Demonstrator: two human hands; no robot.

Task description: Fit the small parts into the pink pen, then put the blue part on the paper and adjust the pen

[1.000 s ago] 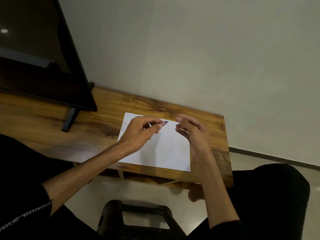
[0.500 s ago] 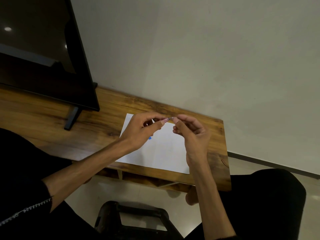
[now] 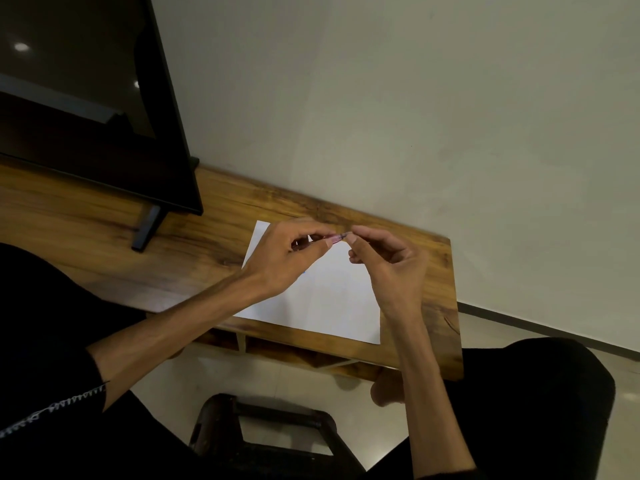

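A small, thin object (image 3: 338, 236), too small to be identified, is pinched at either end by the left hand (image 3: 287, 261) and the right hand (image 3: 388, 268), fingertips curled, above a white sheet of paper (image 3: 332, 303) laid on the wooden tabletop (image 3: 207, 244), near a dark screen (image 3: 86, 109)

Two hands, the left hand (image 3: 280, 263) and the right hand (image 3: 391, 268), are over one wooden desk (image 3: 194, 258). One white sheet of paper (image 3: 332, 303) lies near its right edge; one television (image 3: 83, 109) stands at its left. One small thin object (image 3: 337, 236) is pinched between both hands.
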